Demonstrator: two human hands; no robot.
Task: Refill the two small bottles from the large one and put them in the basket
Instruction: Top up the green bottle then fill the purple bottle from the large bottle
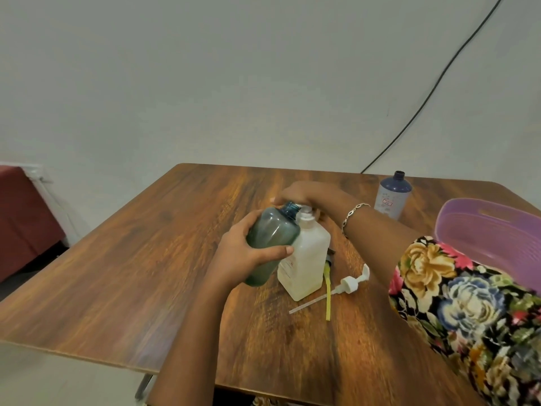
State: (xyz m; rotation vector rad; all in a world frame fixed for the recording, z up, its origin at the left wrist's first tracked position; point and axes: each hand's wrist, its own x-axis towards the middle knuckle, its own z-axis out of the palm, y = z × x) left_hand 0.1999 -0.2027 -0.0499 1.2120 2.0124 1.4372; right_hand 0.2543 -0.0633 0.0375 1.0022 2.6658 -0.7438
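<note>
a left hand grips a small teal bottle around its middle, fingers and thumb wrapped round the body. the bottle is see-through plastic with a rounded shoulder and a bare threaded neck with no cap; it is held off the table, tilted so the neck points up and away, and its side lies against the large white bottle. that one is a squarish, milky, translucent bottle standing upright near the middle of the table, with a faint label low on its front. the right hand reaches across from the right and curls down over the white bottle's top, fingers closed around the neck; motion blur hides whether a cap is on it. a silver bracelet sits on that wrist, and a floral sleeve covers the upper arm. a second small bottle, the blue bottle, stands upright and uncapped at the far right of the table, well apart from the hands. a purple basket sits at the right edge, near the blue bottle. a white pump head with its dip tube lies flat just right of the white bottle, crossed by a yellow tube.
</note>
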